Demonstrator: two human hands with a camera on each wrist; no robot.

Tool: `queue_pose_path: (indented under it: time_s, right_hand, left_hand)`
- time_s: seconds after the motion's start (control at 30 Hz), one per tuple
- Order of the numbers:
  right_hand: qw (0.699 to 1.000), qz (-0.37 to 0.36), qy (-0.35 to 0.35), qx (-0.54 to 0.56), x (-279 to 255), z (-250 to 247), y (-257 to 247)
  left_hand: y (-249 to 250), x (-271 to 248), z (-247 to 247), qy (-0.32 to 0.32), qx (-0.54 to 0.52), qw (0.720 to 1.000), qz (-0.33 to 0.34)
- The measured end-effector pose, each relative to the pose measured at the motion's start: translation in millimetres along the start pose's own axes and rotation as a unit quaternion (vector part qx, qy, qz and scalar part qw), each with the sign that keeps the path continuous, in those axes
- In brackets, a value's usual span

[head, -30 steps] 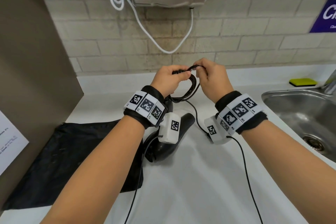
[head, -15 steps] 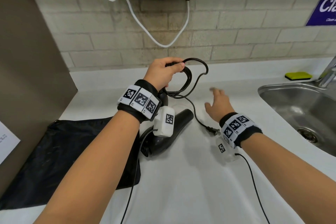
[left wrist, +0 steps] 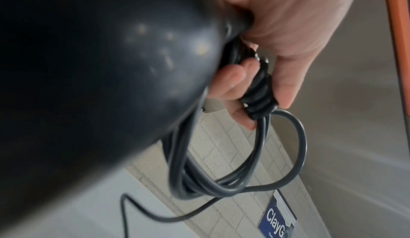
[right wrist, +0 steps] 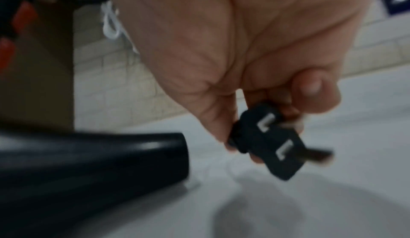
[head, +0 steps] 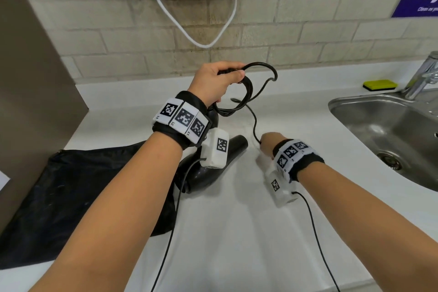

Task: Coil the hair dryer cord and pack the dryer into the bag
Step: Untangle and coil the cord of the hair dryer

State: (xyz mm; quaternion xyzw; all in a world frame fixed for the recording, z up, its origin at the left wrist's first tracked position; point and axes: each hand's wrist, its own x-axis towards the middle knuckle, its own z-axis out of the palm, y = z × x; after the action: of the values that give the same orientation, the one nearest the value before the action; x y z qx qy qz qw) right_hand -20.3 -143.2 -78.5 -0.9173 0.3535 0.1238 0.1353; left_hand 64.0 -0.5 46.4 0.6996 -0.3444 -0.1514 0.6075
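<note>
A black hair dryer (head: 211,173) lies on the white counter (head: 237,232), its nozzle (right wrist: 111,155) pointing right. My left hand (head: 220,80) is raised above it and grips several loops of the black cord (head: 248,89); the left wrist view shows fingers and thumb clamped on the cord bundle (left wrist: 259,91). A loose strand runs down from the coil to my right hand (head: 270,143), low over the counter, which pinches the black two-pin plug (right wrist: 270,143). A black bag (head: 78,192) lies flat on the left, partly under the dryer.
A steel sink (head: 391,130) with a tap (head: 424,76) is on the right, a yellow sponge (head: 379,84) behind it. A brick wall carries a wall-mounted unit with a white cable (head: 189,28). A brown panel (head: 35,78) bounds the left side.
My right hand let go of the coil, dropped to the counter and picked up the plug. The left hand kept holding the loops.
</note>
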Motion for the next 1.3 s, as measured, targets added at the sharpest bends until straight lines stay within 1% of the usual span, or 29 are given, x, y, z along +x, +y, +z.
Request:
queue_pose_path:
  time_s: [0.07, 0.1, 0.13, 0.17, 0.2, 0.27, 0.33, 0.4, 0.47, 0.53, 0.6, 0.63, 0.67, 0.73, 0.77, 0.8, 0.83, 0.87, 0.9, 1.0, 1.03, 1.1, 1.17, 1.2, 1.23, 1.3]
  right_hand:
    - [0.992, -0.006, 0.065, 0.106, -3, -15, -4]
    - [0.978, -0.01, 0.103, 0.183, -4, -22, -6]
    - [0.954, -0.024, 0.138, 0.267, -6, -29, -9]
    - [0.925, -0.04, 0.156, 0.345, -9, -35, -13]
    - [0.89, -0.068, 0.176, 0.415, -13, -41, -18]
    - [0.81, -0.114, 0.225, 0.529, -24, -48, -29]
    - [0.739, -0.159, 0.275, 0.595, -35, -51, -40]
    - [0.686, -0.197, 0.312, 0.628, -42, -50, -45]
    - [0.648, -0.225, 0.324, 0.651, -46, -49, -49]
    - [0.631, -0.253, 0.316, 0.662, -48, -49, -52]
    - [0.63, -0.268, 0.288, 0.669, -48, -51, -57]
    - [0.636, -0.271, 0.287, 0.663, -47, -53, -59]
    - [0.648, -0.272, 0.299, 0.645, -47, -55, -61]
    - [0.686, -0.265, 0.353, 0.578, -42, -60, -65]
    - [0.693, -0.26, 0.377, 0.556, -39, -61, -68]
    - [0.692, -0.263, 0.393, 0.545, -38, -63, -72]
    - [0.683, -0.276, 0.396, 0.548, -35, -64, -74]
    - [0.676, -0.294, 0.391, 0.551, -33, -64, -76]
    - [0.678, -0.309, 0.378, 0.549, -31, -65, -76]
    - [0.733, -0.336, 0.319, 0.498, -22, -67, -70]
    - [0.746, -0.34, 0.303, 0.486, -21, -66, -68]
    - [0.761, -0.329, 0.294, 0.476, -20, -61, -65]
    - [0.765, -0.324, 0.293, 0.473, -21, -59, -61]
    - [0.777, -0.316, 0.282, 0.466, -21, -58, -58]
    - [0.797, -0.302, 0.263, 0.453, -21, -56, -54]
    - [0.843, -0.286, 0.2, 0.41, -18, -48, -41]
  left_hand:
    - [0, 1, 0, 0.01, -0.003, 1.0, -0.004]
    - [-1, 3, 0, 0.019, -0.007, 1.0, -0.007]
    - [-1, 4, 0, 0.027, -0.012, 1.0, -0.009]
    - [-2, 5, -1, 0.035, -0.017, 0.999, -0.01]
    - [-3, 6, -1, 0.042, -0.021, 0.999, -0.009]
    - [-4, 8, -3, 0.057, -0.03, 0.998, -0.002]
    - [-6, 11, -4, 0.07, -0.038, 0.997, 0.006]
    - [-7, 12, -7, 0.087, -0.046, 0.995, 0.008]
    - [-8, 13, -10, 0.096, -0.048, 0.994, 0.004]
    - [-8, 12, -12, 0.096, -0.051, 0.994, -0.003]
    - [-7, 10, -11, 0.083, -0.064, 0.994, -0.021]
    - [-7, 10, -11, 0.075, -0.067, 0.994, -0.03]
    - [-6, 9, -10, 0.067, -0.066, 0.995, -0.036]
    - [-5, 8, -9, 0.053, -0.062, 0.996, -0.041]
    - [-5, 8, -8, 0.044, -0.065, 0.996, -0.041]
    - [-5, 7, -7, 0.035, -0.071, 0.996, -0.04]
    - [-4, 7, -5, 0.028, -0.077, 0.996, -0.037]
    - [-4, 6, -4, 0.023, -0.08, 0.996, -0.035]
    - [-4, 6, -3, 0.02, -0.081, 0.996, -0.032]
    - [-4, 6, -2, 0.019, -0.074, 0.997, -0.021]
    - [-4, 6, -2, 0.019, -0.067, 0.997, -0.018]
    - [-3, 6, 0, 0.02, -0.056, 0.998, -0.021]
    - [-2, 7, 1, 0.029, -0.062, 0.997, -0.031]
    - [-3, 7, 1, 0.038, -0.069, 0.996, -0.036]
    - [-3, 8, 0, 0.048, -0.08, 0.995, -0.04]
    - [-5, 9, -2, 0.072, -0.105, 0.991, -0.046]
